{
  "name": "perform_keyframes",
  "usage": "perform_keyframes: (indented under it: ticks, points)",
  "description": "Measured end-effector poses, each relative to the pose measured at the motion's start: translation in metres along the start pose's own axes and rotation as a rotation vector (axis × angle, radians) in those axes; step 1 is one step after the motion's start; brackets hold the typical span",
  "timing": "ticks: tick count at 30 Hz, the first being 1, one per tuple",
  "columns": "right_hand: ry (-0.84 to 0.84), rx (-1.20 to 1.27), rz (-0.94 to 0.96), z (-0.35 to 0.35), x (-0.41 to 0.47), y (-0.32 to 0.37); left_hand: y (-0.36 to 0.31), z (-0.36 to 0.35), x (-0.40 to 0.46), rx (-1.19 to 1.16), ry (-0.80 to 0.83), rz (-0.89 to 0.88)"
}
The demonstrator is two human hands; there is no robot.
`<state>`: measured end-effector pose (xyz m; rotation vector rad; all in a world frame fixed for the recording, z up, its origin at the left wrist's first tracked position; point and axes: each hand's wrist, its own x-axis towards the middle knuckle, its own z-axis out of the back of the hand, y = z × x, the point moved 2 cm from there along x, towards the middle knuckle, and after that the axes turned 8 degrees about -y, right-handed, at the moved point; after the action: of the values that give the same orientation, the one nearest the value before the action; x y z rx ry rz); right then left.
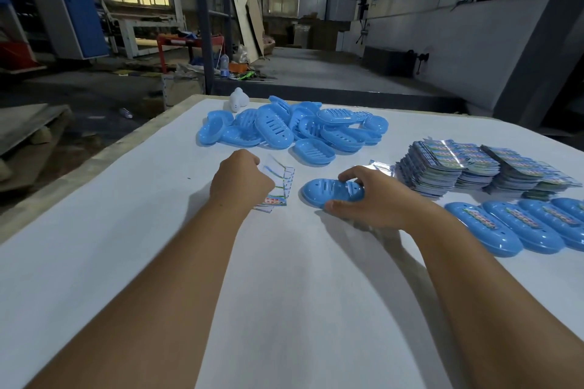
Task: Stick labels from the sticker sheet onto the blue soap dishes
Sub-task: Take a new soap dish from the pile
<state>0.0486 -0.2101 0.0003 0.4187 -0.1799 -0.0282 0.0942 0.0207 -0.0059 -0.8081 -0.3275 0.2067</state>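
I have one blue soap dish (331, 193) lying upside down on the white table (126, 262), just in front of me and right of centre. It looks like thin moulded plastic: light, stiff, smooth, and likely to skate on the table if I press without bracing it. I judge the best hold is across its long sides near one end, which leaves the flat slotted back free for a label.

My right hand (376, 199) does that now: the fingers curl over the far edge of the right end and the thumb sits against the near edge, so the dish is gripped and touching the table.

My left hand (240, 180) is curled over the sticker sheet (279, 186), which lies flat just left of the dish. The sheet is thin and floppy, and a label would best be lifted by a corner. The fingertips are hidden under the knuckles, so I cannot tell whether they pinch a label or only press the sheet.

Unlabelled dishes are heaped in a pile (290, 126) at the far edge, labelled dishes (518, 227) sit in a row at my right, and stacks of stickers (474, 167) stand behind them.
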Motion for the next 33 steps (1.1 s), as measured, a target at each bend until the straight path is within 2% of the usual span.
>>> perform_keyframes:
  ticks: [2,5,8,10,13,19,30,33]
  points:
    - [-0.005,-0.018,0.004,0.001,-0.001,0.001,-0.001,-0.001,0.003,-0.185,0.062,0.046]
    - [-0.068,-0.01,0.019,0.002,-0.001,0.005,-0.01,-0.002,0.003,-0.39,0.139,0.024]
    - [-0.19,0.238,0.05,0.005,0.0,0.013,-0.021,-0.003,-0.003,-0.489,0.148,-0.031]
    - [-0.171,0.459,0.045,0.004,0.0,0.018,-0.028,-0.006,-0.01,-0.565,0.22,-0.052]
    - [-0.162,0.59,0.025,0.002,0.002,0.019,-0.032,-0.008,-0.017,-0.569,0.252,-0.089]
    - [-0.311,0.77,-0.066,0.009,0.006,0.013,-0.036,-0.008,-0.024,-0.519,0.329,-0.076]
    - [-0.305,0.767,-0.076,0.01,0.004,0.015,-0.038,-0.008,-0.03,-0.511,0.318,-0.154]
    - [-0.42,0.568,-0.036,0.01,0.004,0.013,-0.037,-0.008,-0.029,-0.509,0.31,-0.197]
